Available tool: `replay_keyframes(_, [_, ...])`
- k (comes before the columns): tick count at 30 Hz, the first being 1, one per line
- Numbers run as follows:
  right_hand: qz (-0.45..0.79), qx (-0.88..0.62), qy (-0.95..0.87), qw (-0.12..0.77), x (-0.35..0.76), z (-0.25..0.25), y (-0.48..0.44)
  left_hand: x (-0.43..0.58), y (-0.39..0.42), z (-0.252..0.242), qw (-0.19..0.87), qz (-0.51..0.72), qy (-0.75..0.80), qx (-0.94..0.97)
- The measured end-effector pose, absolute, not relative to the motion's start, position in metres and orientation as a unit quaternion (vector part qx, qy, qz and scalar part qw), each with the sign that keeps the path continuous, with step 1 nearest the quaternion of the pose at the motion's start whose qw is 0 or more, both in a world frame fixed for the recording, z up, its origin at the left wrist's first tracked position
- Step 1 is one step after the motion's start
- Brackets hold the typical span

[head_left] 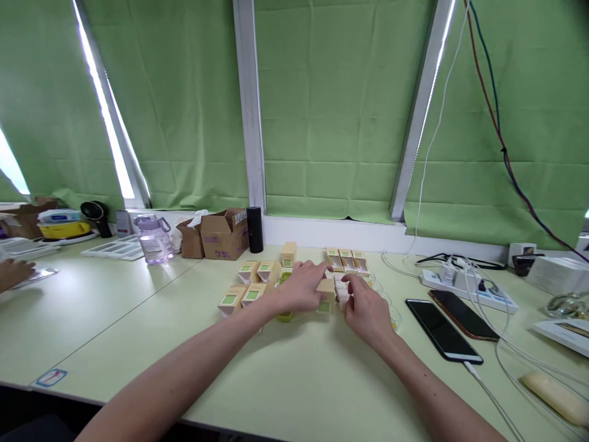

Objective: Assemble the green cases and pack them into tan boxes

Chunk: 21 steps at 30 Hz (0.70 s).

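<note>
Carton (326,297) of pale card, green patch facing the person, sits low at the table (299,380), between the 2 hands. The left hand (304,288) reaches it from its left, fingers bent over the top and, by the look of it, grasping it. Just right of the carton are small white pieces (341,290) in a row running away from the person, so the row lies between carton and right hand (367,307). That hand is nearer to them, fingers curled at their right side; from where I stand I can't tell whether it grips any. The carton's long axis is foreshortened and hard to read. Leftward lie 4 similar cartons (252,296); farther back, 1 lone box (289,253).
</note>
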State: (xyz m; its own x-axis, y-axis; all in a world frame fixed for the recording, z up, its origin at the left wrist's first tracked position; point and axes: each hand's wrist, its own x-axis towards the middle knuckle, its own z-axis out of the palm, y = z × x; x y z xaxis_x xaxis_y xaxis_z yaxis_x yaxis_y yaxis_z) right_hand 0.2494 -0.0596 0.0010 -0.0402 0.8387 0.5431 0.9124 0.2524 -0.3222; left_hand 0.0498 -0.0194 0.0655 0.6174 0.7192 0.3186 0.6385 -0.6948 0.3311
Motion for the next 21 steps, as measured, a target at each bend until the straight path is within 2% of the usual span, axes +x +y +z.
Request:
replay_keyframes(8, [-0.042, -0.597, -0.736, 0.316, 0.245, -0.002, -0.06, 0.045, 0.063, 0.103, -0.021, 0.171, 0.465, 0.868])
replay_keyframes(14, [-0.045, -0.573, -0.759, 0.306, 0.241, -0.003, -0.063, 0.05, 0.111, 0.08, -0.049, 0.135, 0.512, 0.847])
replay_keyframes(21, [-0.024, -0.578, -0.764, 0.287, 0.236, 0.0, -0.068, 0.061, 0.13, 0.049, -0.082, 0.082, 0.535, 0.837])
